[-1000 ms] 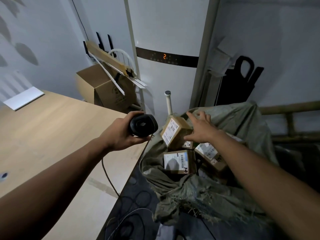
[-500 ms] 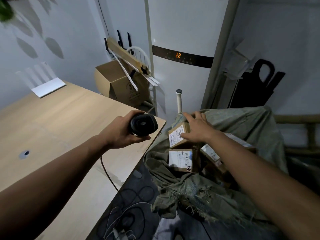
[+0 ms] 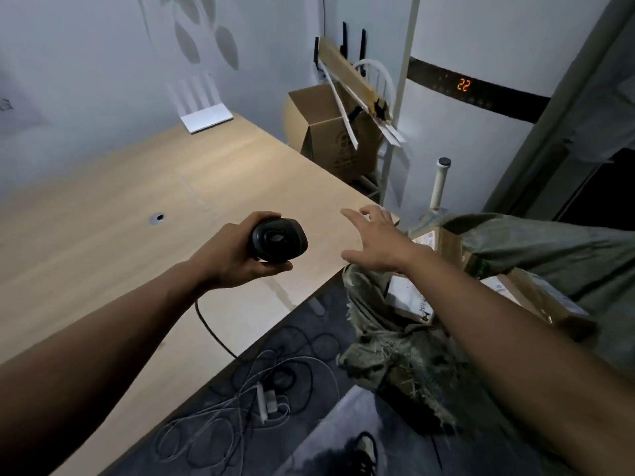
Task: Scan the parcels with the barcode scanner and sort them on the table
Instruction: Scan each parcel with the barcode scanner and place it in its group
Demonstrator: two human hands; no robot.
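Note:
My left hand [image 3: 230,259] grips a black barcode scanner [image 3: 277,239] above the wooden table [image 3: 120,207]; its cable hangs off the near edge. My right hand [image 3: 376,242] hovers over the table's right corner, fingers spread, holding nothing. To its right a grey-green woven sack [image 3: 549,249] holds several brown cardboard parcels with white labels: one [image 3: 443,240] just behind my wrist, another [image 3: 409,297] partly hidden under my forearm, a third [image 3: 536,297] further right.
A white router [image 3: 206,118] sits at the table's far end. An open cardboard box [image 3: 330,132] with wooden slats stands behind the table, beside a white appliance showing 22 [image 3: 464,85]. Tangled cables and a power strip [image 3: 268,396] lie on the dark floor.
My right hand has let go of the upper parcel in the sack and swung left, over the table corner. My view has turned left and down. The scanner hand has barely moved.

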